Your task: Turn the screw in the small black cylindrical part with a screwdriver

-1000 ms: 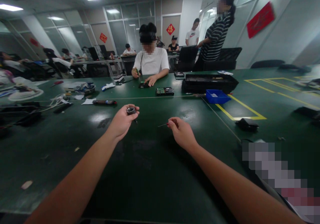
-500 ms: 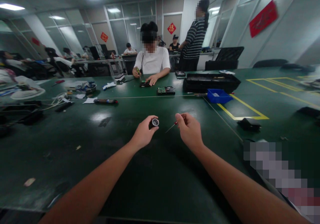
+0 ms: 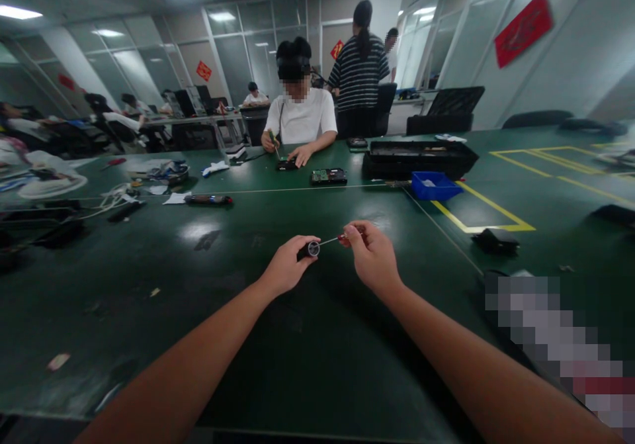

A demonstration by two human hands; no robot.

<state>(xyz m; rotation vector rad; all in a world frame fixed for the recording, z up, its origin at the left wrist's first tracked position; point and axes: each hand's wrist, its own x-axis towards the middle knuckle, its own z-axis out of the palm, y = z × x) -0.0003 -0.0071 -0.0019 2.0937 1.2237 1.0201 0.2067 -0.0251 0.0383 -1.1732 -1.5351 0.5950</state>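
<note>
Above the green table [image 3: 238, 351], my left hand [image 3: 285, 265] is closed around a short black cylindrical part [image 3: 313, 249] with a pale ring at its round end, which faces me and slightly right. My right hand [image 3: 371, 255] grips a screwdriver [image 3: 342, 237] with a red handle, most of it hidden by the fingers. Its thin metal shaft points left, and the tip meets the ringed end of the cylinder. Whether the tip sits inside or only touches the rim, I cannot tell.
Across the table a person [image 3: 302, 116] works with a screwdriver on a small dark device. A circuit-board unit [image 3: 329, 177], a long black tray [image 3: 421, 159] and a blue bin [image 3: 434, 186] stand beyond my hands. A black block [image 3: 496, 241] lies right, a dark tool [image 3: 211, 200] left.
The screwdriver's tip has swung up and left to the cylinder's end, having been apart from it. My left hand has turned the cylinder slightly rightward. A standing person behind has turned away.
</note>
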